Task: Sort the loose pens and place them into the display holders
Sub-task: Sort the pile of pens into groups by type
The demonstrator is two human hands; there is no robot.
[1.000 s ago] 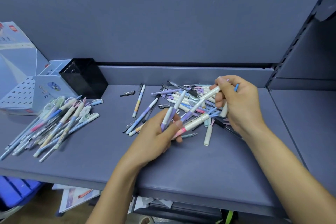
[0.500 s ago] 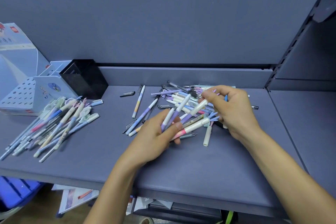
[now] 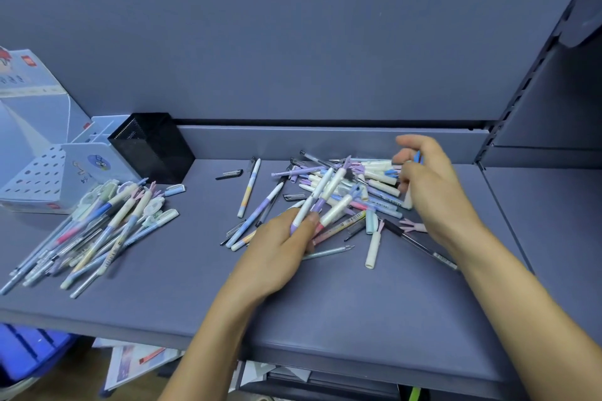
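Observation:
A loose pile of pastel pens (image 3: 368, 182) lies on the grey shelf (image 3: 325, 309). My left hand (image 3: 280, 247) grips a small bundle of white and purple pens (image 3: 325, 192) that fans up and to the right over the pile. At the pile's right edge my right hand (image 3: 433, 185) has its fingers curled, and a blue pen (image 3: 418, 157) shows between them. A second heap of pens (image 3: 97, 231) lies at the left. Behind that heap stand a black mesh holder (image 3: 153, 143) and a white perforated display holder (image 3: 45, 179).
A cardboard display box (image 3: 26, 91) stands at the far left. Single pens (image 3: 249, 189) and a dark cap (image 3: 229, 174) lie between the two heaps. The shelf's back lip (image 3: 325, 140) and an upright (image 3: 521, 88) at the right bound the space. A blue crate (image 3: 29, 352) sits below.
My right hand carried a white pen over to the bundle in my left hand, left it there, and moved back right to the pile's edge. My left hand stayed in place.

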